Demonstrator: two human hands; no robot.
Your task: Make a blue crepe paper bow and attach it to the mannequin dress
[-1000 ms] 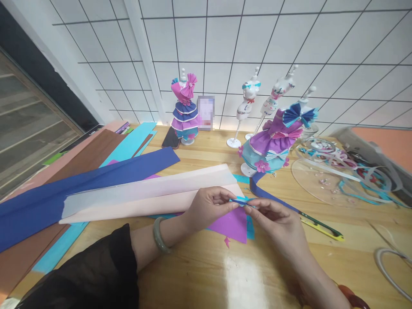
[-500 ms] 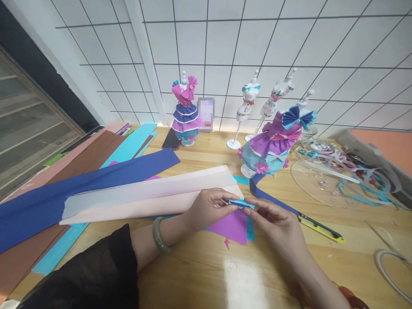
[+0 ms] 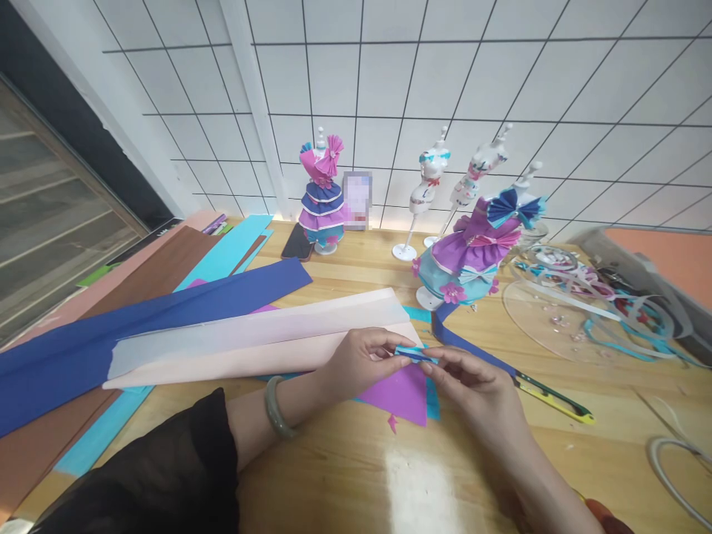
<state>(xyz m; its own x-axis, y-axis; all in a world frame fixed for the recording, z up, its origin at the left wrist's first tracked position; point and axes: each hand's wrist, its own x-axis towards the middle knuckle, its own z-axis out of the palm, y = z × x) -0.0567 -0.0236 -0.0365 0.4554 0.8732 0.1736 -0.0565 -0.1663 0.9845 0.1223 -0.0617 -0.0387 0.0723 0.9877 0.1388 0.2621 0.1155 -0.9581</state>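
My left hand (image 3: 359,360) and my right hand (image 3: 483,389) meet over the wooden table (image 3: 356,467), and both pinch a small folded blue and turquoise paper strip (image 3: 412,354) between thumb and fingers. Under the hands lies a purple paper sheet (image 3: 400,391) on turquoise paper. A long pale pink crepe paper fold (image 3: 261,337) stretches away to the left of my left hand. A green bangle sits on my left wrist.
A long dark blue paper (image 3: 139,326) and brown, pink and turquoise sheets lie at left. A dressed mannequin (image 3: 472,248) stands just beyond the hands, another (image 3: 322,193) by the wall, two bare ones (image 3: 428,189). A cutter (image 3: 550,399) lies right; a clear plate (image 3: 556,319) holds ribbon scraps.
Both hands have stayed together on the small strip, working it slightly between the fingers. The view has tipped down a little.
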